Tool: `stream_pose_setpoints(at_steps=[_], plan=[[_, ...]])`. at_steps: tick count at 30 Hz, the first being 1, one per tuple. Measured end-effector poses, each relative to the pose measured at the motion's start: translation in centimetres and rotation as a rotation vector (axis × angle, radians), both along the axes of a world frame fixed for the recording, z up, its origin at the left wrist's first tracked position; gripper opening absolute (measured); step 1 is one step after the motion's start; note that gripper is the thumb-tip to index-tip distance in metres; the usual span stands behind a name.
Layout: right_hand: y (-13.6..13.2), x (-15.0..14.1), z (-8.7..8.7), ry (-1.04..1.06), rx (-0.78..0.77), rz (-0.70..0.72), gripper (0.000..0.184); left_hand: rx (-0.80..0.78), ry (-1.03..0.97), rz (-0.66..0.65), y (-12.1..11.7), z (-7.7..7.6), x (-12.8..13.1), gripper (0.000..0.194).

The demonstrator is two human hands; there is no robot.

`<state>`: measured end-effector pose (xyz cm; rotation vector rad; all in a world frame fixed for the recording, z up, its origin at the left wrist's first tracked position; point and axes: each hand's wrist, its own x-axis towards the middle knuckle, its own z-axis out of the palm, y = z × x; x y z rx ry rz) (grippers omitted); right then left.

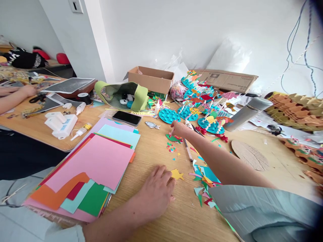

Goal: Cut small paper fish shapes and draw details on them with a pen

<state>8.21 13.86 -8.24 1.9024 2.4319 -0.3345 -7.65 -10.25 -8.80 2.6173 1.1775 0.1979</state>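
My left hand [155,188] rests flat on the wooden table [161,215], its fingertips beside a yellow paper star [177,174] and holding nothing. A stack of coloured paper sheets [93,161] lies to its left. My right hand [179,129] reaches forward with its fingertips down at a green and red paper cutout [174,138]. A thin pale item may sit between those fingers, but it is too small to tell. Close to this hand are a white glue tube [189,125] and a thin paintbrush [188,150].
Teal paper shapes with decorations [169,116] and a black phone [127,118] lie ahead, before a cardboard box [151,79]. Paper scraps [204,178] lie right of my left hand. A co-worker's hands [17,91] work at the left, near scissors [37,98].
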Motion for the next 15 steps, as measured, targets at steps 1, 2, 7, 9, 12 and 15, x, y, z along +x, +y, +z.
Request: stream_pose_setpoints(at_steps=[1,2,7,9,12,15], plan=[[0.0,0.0,0.2,-0.006,-0.021,-0.006,0.031,0.001,0.001,-0.001,0.0,0.0,0.0,0.037],[0.0,0.1,0.5,-0.014,-0.042,-0.013,0.031,0.003,0.001,-0.001,0.0,-0.1,0.0,0.037],[-0.4,1.0,2.4,-0.024,-0.052,-0.003,0.032,0.011,0.005,0.001,0.1,-0.3,0.0,0.038],[-1.0,1.6,2.8,-0.029,-0.053,0.013,0.032,0.009,0.008,0.001,0.1,-0.3,0.0,0.037],[-2.2,2.2,2.6,-0.036,-0.054,0.045,0.031,0.010,0.001,0.004,0.0,-0.2,0.0,0.036],[-3.5,2.5,1.8,-0.042,-0.053,0.072,0.030,0.032,-0.015,0.011,-0.2,-0.4,0.0,0.036]])
